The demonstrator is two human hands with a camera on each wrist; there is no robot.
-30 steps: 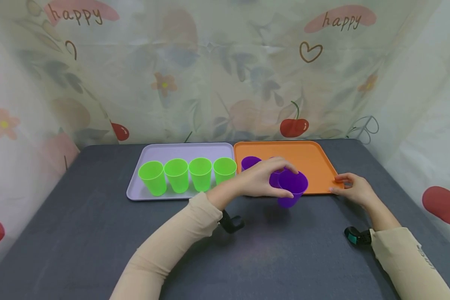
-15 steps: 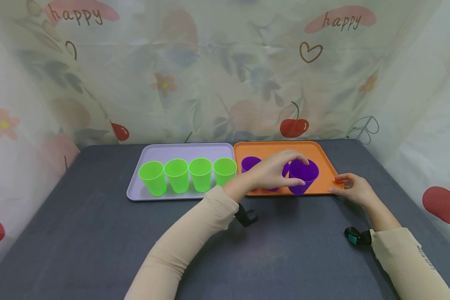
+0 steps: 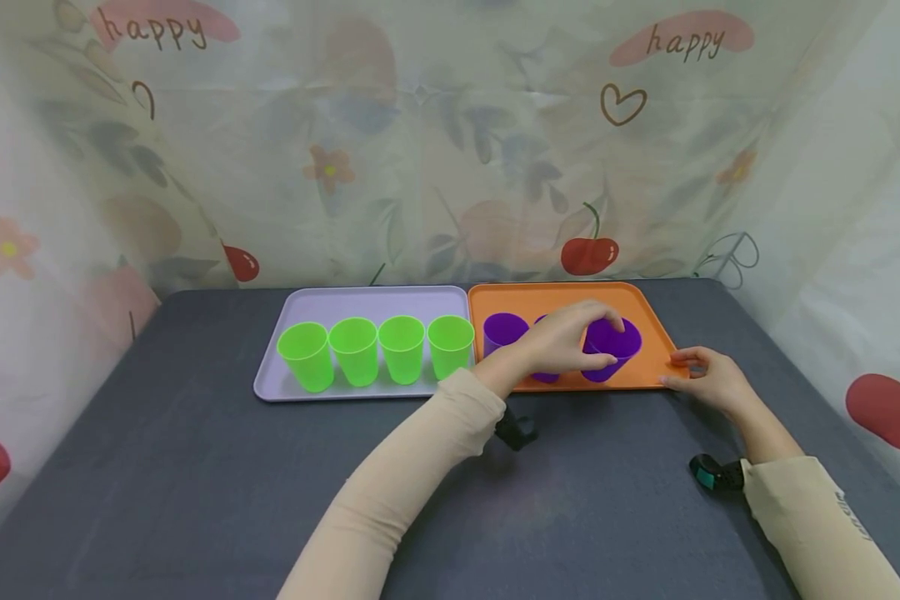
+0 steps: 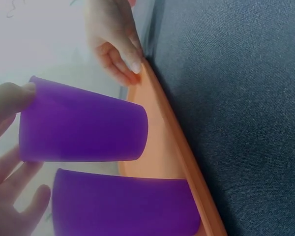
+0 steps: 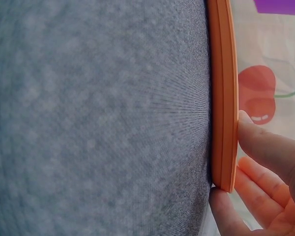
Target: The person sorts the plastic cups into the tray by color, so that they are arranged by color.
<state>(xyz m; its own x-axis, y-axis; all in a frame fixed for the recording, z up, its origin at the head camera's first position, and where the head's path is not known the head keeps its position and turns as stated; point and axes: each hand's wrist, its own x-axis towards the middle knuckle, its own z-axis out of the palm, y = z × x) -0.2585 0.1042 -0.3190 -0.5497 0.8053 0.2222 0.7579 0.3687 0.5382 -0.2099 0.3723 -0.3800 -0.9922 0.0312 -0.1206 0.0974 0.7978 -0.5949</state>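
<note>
My left hand (image 3: 558,340) grips a purple cup (image 3: 617,343) by its rim, thumb on the near side. In the left wrist view this cup (image 4: 86,123) hangs upright over the orange tray (image 3: 645,367), its base seemingly a little above the surface. Beside it another purple cup (image 4: 125,204) stands on the tray, mostly hidden behind my hand in the head view. A further purple cup (image 3: 505,330) stands at the tray's left. My right hand (image 3: 708,382) pinches the tray's near right corner, thumb against the rim (image 5: 224,98) in the right wrist view.
A lilac tray (image 3: 382,300) lies directly left of the orange one, with several bright green cups (image 3: 355,352) standing in a row on it. Both trays rest on a dark grey tabletop (image 3: 195,483). A printed curtain (image 3: 435,150) hangs behind and at both sides.
My left hand has carried the purple cup from in front of the orange tray rightward and back over it, most of the way in the first half second. My right hand has stayed at the corner.
</note>
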